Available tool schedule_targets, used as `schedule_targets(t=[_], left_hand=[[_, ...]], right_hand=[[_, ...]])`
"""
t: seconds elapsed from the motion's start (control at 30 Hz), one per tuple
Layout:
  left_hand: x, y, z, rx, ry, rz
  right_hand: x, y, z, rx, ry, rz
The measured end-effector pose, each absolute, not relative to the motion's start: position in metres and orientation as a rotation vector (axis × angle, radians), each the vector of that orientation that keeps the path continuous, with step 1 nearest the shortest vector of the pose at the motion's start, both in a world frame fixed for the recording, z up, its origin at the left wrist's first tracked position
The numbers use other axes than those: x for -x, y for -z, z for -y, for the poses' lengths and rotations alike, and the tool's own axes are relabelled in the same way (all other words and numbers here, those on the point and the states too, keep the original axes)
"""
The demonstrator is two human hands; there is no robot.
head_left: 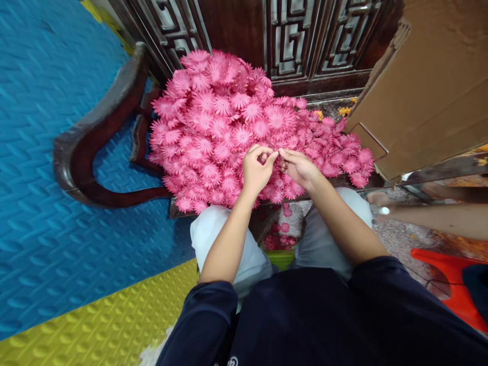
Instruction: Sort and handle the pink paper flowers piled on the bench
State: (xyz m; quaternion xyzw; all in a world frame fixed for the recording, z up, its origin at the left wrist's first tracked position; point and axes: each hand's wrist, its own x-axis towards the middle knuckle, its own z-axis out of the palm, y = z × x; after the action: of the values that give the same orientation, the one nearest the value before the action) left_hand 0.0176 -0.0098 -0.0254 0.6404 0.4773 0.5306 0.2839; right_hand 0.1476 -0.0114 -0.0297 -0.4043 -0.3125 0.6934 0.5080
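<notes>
A big heap of pink paper flowers (pixel 221 122) lies on a dark wooden chair seat (pixel 366 179) in front of me. My left hand (pixel 256 170) and my right hand (pixel 299 168) meet over the heap's near edge, fingertips pinched together on a small pink flower piece (pixel 275 156). Both thumbs and forefingers are closed around it; the piece is mostly hidden by the fingers. My knees in pale trousers (pixel 229 239) sit just below the seat.
The chair's curved dark armrest (pixel 95 132) sweeps left over blue foam matting (pixel 46 152), with yellow matting (pixel 114 315) nearer. A cardboard box (pixel 430 91) stands right. Another person's arm (pixel 438 216) and an orange stool (pixel 453 284) are at right. Fallen flowers (pixel 278 236) lie between my knees.
</notes>
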Motion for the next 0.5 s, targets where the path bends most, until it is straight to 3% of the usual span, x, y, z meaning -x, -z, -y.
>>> schedule_targets(t=[0.13, 0.33, 0.5], left_hand=[[-0.011, 0.023, 0.006, -1.668, -1.488, -1.338], [0.023, 0.018, -0.011, -1.491, -1.886, -1.632], [0.025, 0.019, -0.011, -1.621, -1.697, -1.427]], right_hand=[[-0.152, 0.026, 0.011, 0.952, -1.690, 0.715], [-0.156, 0.028, 0.009, 0.935, -1.623, 0.644], [-0.149, 0.027, 0.012, 1.028, -1.477, 0.823]])
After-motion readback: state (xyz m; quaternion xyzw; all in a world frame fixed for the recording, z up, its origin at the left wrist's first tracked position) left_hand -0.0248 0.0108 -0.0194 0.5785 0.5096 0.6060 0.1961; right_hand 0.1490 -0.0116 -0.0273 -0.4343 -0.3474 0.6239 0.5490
